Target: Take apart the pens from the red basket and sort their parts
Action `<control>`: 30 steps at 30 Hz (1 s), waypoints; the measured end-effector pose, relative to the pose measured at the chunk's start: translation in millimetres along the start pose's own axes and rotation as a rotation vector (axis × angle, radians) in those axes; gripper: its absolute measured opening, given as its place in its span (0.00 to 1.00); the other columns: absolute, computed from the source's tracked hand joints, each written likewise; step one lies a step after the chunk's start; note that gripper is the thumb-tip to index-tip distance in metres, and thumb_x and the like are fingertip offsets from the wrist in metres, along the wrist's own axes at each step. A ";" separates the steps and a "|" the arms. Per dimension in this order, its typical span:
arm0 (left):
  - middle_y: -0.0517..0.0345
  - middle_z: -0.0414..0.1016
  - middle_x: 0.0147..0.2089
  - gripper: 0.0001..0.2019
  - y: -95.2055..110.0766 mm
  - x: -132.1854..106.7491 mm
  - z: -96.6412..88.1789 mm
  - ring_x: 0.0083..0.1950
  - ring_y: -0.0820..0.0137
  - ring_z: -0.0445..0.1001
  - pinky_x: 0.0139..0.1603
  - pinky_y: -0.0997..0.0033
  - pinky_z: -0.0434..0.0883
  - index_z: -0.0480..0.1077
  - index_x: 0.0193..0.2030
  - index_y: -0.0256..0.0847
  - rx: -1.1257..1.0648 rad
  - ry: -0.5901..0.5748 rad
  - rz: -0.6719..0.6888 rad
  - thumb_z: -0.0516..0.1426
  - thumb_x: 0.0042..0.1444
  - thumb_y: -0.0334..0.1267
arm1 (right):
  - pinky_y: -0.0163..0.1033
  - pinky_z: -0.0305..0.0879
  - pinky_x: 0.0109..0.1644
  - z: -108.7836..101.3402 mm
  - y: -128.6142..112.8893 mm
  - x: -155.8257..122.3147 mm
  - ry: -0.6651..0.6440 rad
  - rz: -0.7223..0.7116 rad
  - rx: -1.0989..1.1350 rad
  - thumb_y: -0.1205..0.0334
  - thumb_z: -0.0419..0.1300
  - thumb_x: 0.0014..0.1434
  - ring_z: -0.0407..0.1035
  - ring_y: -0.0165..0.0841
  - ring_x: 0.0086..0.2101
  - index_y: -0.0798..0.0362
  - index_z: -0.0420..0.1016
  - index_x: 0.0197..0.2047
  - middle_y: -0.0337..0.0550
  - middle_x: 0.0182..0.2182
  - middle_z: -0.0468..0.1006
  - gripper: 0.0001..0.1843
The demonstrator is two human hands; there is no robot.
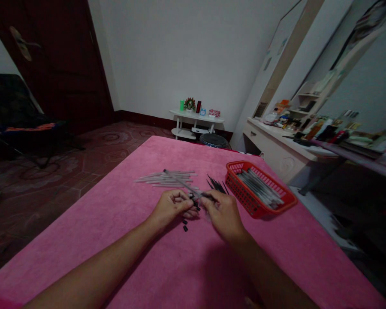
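Note:
My right hand is closed, thumb and fingers pinching the near end of a slim greyish pen. The pen slants up and left, a dark tip at its far end. Beside it my left hand is curled, with small black caps at its fingers; blur hides their exact number. Two more black pieces lie on the pink cloth just below. Beyond my left hand several pale pen barrels are spread in a loose pile. Thin black sticks, like refills, lie beyond my right hand.
A red plastic basket full of similar grey pens stands at the right of the pink-covered table. Behind the table are a dark round stool and a small white shelf. A cluttered dressing table flanks the right side.

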State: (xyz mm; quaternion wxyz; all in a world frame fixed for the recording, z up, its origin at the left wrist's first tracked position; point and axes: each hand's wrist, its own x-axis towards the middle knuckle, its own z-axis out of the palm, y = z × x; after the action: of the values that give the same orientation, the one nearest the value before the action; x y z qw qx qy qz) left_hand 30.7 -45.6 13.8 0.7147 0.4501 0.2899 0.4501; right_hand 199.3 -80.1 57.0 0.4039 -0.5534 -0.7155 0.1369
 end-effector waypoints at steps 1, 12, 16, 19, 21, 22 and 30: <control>0.49 0.79 0.27 0.18 1.6 0.2 -0.7 0.27 0.63 0.80 0.29 0.69 0.77 0.68 0.28 0.33 0.010 0.028 0.002 0.69 0.41 0.43 | 0.33 0.62 0.30 -7.6 2.3 3.8 0.044 0.032 0.000 0.61 0.55 0.59 0.70 0.31 0.26 0.54 0.79 0.33 0.41 0.26 0.79 0.12; 0.57 0.77 0.24 0.15 17.7 13.3 -35.3 0.25 0.69 0.77 0.30 0.70 0.75 0.69 0.28 0.35 0.207 0.288 0.235 0.68 0.43 0.42 | 0.40 0.58 0.30 -153.3 66.1 25.5 0.338 0.569 -0.876 0.48 0.54 0.55 0.73 0.45 0.34 0.49 0.81 0.41 0.51 0.34 0.81 0.20; 0.55 0.78 0.26 0.15 13.9 18.4 -44.6 0.27 0.66 0.78 0.33 0.65 0.77 0.69 0.30 0.35 0.230 0.317 0.247 0.67 0.44 0.43 | 0.43 0.58 0.32 -161.6 78.6 22.1 0.214 0.720 -0.915 0.47 0.52 0.55 0.73 0.49 0.38 0.48 0.81 0.44 0.53 0.38 0.80 0.22; 0.55 0.78 0.26 0.15 13.7 20.2 -48.3 0.27 0.65 0.78 0.33 0.65 0.76 0.69 0.30 0.36 0.281 0.348 0.255 0.66 0.45 0.44 | 0.44 0.60 0.33 -156.6 83.5 22.5 0.146 0.743 -0.913 0.48 0.52 0.55 0.73 0.50 0.39 0.48 0.80 0.43 0.54 0.37 0.80 0.21; 0.55 0.78 0.26 0.14 14.2 21.4 -51.1 0.27 0.66 0.78 0.31 0.67 0.75 0.69 0.30 0.36 0.341 0.384 0.267 0.65 0.46 0.44 | 0.44 0.60 0.34 -154.1 86.6 23.2 0.106 0.741 -0.920 0.49 0.52 0.55 0.73 0.51 0.39 0.48 0.81 0.43 0.55 0.37 0.80 0.21; 0.55 0.78 0.26 0.13 14.5 22.3 -52.9 0.27 0.66 0.77 0.31 0.68 0.75 0.69 0.29 0.36 0.382 0.405 0.281 0.65 0.46 0.44 | 0.44 0.61 0.34 -153.5 88.1 23.4 0.088 0.740 -0.923 0.49 0.52 0.55 0.73 0.51 0.39 0.49 0.81 0.42 0.55 0.36 0.80 0.21; 0.54 0.79 0.34 0.10 14.1 28.4 -73.2 0.35 0.65 0.76 0.38 0.66 0.73 0.75 0.35 0.37 0.842 0.507 0.416 0.59 0.50 0.41 | 0.45 0.63 0.35 -154.8 91.9 25.5 0.030 0.752 -0.908 0.48 0.53 0.54 0.74 0.50 0.39 0.49 0.81 0.43 0.55 0.36 0.80 0.21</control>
State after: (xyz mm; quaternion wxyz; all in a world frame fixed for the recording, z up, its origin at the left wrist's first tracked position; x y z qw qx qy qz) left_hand -22.5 10.8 -5.0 0.2751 0.6230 0.5138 0.5217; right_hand 373.3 -63.7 107.3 0.0605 -0.8885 -0.4514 -0.0570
